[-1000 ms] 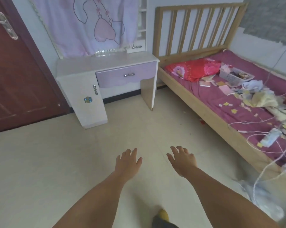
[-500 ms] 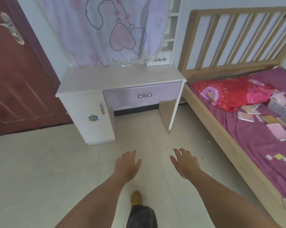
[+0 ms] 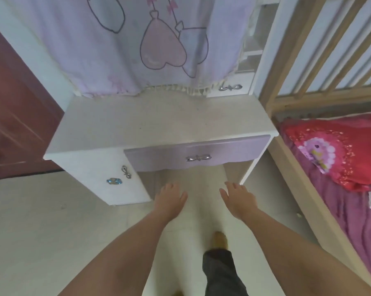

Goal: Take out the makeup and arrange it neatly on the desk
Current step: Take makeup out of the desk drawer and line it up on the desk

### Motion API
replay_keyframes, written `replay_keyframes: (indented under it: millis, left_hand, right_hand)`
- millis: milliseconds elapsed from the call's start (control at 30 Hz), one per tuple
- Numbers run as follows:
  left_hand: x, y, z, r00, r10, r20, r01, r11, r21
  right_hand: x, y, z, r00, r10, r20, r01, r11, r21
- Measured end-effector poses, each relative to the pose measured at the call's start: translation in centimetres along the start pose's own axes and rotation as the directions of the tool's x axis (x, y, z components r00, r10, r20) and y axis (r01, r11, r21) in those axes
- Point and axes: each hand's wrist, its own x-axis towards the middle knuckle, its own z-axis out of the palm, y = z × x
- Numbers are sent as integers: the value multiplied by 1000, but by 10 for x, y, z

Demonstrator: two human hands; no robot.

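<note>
hands at the dresser, nothing held

both hands, left hand [image 3: 169,199] and right hand [image 3: 238,199], reach forward with fingers relaxed and spread, holding nothing, just below the closed purple drawer [image 3: 197,155]. no makeup shows; the pale surface [image 3: 159,122] lies beside the bed [image 3: 340,189] with its red pillow [image 3: 338,150].

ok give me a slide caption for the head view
Both empty hands, left and right, reach toward the closed purple drawer of a white desk.
</note>
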Motion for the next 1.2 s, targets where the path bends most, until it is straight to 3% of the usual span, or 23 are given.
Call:
replay_keyframes:
  millis: [100, 233, 433, 567, 767, 1033, 1200]
  left_hand:
    - [58, 14, 0, 992, -119, 44, 124, 984, -124]
    - [126, 35, 3, 943, -295, 155, 332, 874, -355]
    - [202, 48, 20, 824, -470, 315, 545, 507, -668]
    - [223, 52, 24, 749, -488, 447, 596, 203, -777]
    - [226, 50, 36, 753, -482, 447, 535, 53, -843]
    - [179, 55, 63, 720, -551, 421, 522, 30, -852]
    - [146, 60, 87, 689, -577, 438, 516, -34, -856]
  right_hand:
    - [71, 1, -10, 997, -44, 55, 41, 997, 68]
    - [158, 1, -19, 983, -56, 174, 33, 991, 128]
    - [238, -7, 2, 918, -5, 396, -175, 892, 416]
    - [258, -12, 21, 866, 111, 488, -438, 640, 631]
    - [255, -13, 34, 855, 174, 488, -505, 489, 711]
    - [197, -3, 48, 849, 229, 476, -525, 467, 712]
    - [161, 7, 62, 859, 211, 467, -503, 523, 688]
